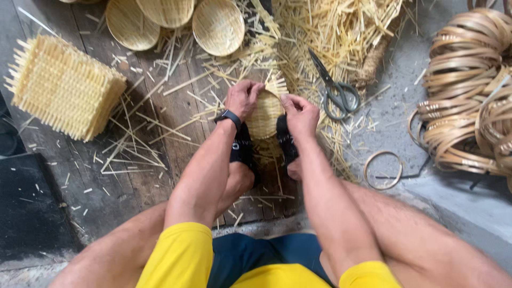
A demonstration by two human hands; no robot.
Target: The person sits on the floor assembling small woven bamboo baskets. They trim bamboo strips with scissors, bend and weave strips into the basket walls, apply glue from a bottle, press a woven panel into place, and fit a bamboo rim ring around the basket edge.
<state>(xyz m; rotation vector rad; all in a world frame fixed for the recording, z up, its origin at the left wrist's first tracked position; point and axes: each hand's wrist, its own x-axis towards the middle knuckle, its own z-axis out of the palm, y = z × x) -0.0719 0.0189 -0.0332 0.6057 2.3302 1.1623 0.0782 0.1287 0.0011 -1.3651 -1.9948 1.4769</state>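
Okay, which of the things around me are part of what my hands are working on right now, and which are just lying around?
In hand:
left hand
right hand
small woven basket

Lying about:
scissors
stack of woven mats
finished baskets
loose ring
pile of rings
straw scraps

No packages, labels (or screens) anywhere

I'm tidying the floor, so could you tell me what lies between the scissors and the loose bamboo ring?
In the head view, only scattered straw offcuts on grey floor lie between the scissors and the bamboo ring.
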